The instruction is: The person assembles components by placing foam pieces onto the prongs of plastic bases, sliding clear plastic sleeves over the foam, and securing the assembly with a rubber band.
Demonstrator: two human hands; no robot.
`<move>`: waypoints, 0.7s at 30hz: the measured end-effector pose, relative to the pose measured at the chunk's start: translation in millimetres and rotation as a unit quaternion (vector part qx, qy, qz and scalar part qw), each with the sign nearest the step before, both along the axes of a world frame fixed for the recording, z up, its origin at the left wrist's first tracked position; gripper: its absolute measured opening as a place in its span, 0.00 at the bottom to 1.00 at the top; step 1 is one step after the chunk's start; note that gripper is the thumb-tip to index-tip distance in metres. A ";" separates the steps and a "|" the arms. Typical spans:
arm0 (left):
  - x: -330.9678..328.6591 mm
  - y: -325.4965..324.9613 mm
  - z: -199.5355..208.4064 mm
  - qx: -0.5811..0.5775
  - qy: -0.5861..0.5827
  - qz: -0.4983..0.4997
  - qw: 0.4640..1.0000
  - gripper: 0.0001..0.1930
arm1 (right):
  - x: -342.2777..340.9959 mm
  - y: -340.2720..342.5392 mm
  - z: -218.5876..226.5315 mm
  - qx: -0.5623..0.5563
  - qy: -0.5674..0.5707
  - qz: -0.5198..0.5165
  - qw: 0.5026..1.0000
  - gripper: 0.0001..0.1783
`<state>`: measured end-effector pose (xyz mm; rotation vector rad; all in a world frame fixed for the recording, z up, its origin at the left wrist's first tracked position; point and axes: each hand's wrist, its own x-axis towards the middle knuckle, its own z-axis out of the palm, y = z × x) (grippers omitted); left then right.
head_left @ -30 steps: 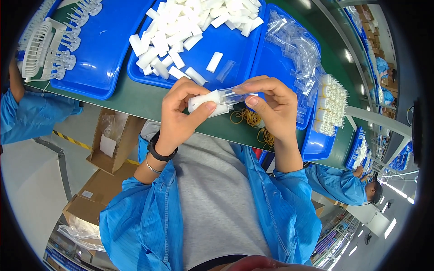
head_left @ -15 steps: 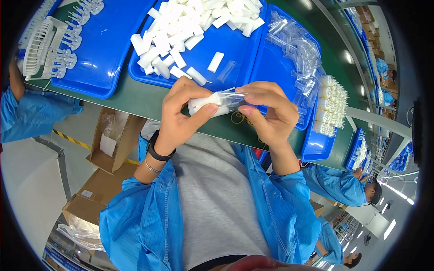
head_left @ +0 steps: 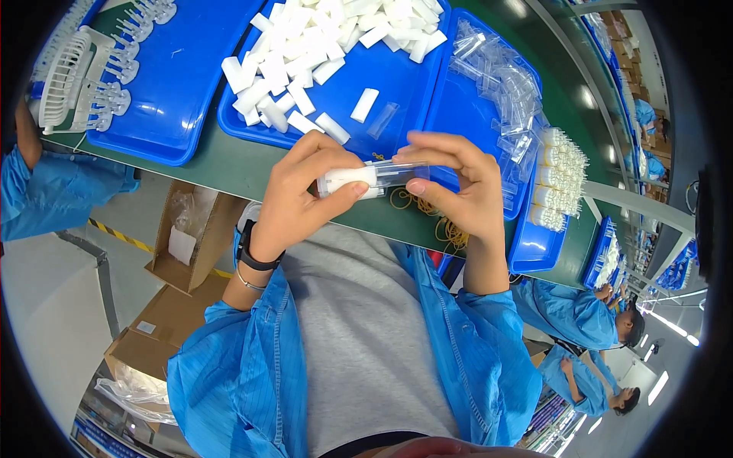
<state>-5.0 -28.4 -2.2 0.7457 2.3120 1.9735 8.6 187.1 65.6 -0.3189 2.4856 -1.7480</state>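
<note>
My left hand (head_left: 294, 191) is closed around a small bundle of white pieces (head_left: 353, 182) that look like short foam or plastic blocks. A clear plastic sleeve (head_left: 393, 174) extends from the bundle's right end, with thin strips or pins faintly visible at it. My right hand (head_left: 472, 191) holds the sleeve's far end between thumb and fingertips. Just beneath the sleeve, thin yellow rubber bands (head_left: 452, 233) lie on the green table. How far the bundle sits inside the sleeve is hard to make out.
A blue tray (head_left: 229, 114) of white blocks stands ahead, and another blue tray (head_left: 435, 126) holds clear sleeves. Bundled white-and-yellow pieces (head_left: 557, 179) sit on the right. White fan-shaped parts (head_left: 111, 107) lie at the left tray. Cardboard boxes (head_left: 179, 237) stand below; co-workers sit nearby.
My right hand has shifted slightly right with its fingers straighter, and more of the clear sleeve and rubber bands shows. My left hand has moved a little left. A background co-worker has changed posture.
</note>
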 end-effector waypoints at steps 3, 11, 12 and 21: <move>0.9 4.0 -5.3 0.064 -0.009 0.014 0.998 0.10 | 2.3 5.2 -11.5 -0.039 -0.018 0.024 0.999 0.15; 4.9 4.8 -3.4 0.129 -0.082 0.004 0.988 0.10 | 1.1 3.6 -14.9 -0.099 -0.023 0.023 0.995 0.13; 4.2 5.0 -2.1 0.129 -0.082 0.004 0.988 0.10 | 0.5 4.9 -13.6 -0.099 -0.023 0.024 0.994 0.13; -4.0 -6.0 -21.1 0.341 -0.200 -0.055 0.917 0.16 | -3.1 1.5 -3.2 0.014 0.071 -0.048 0.996 0.14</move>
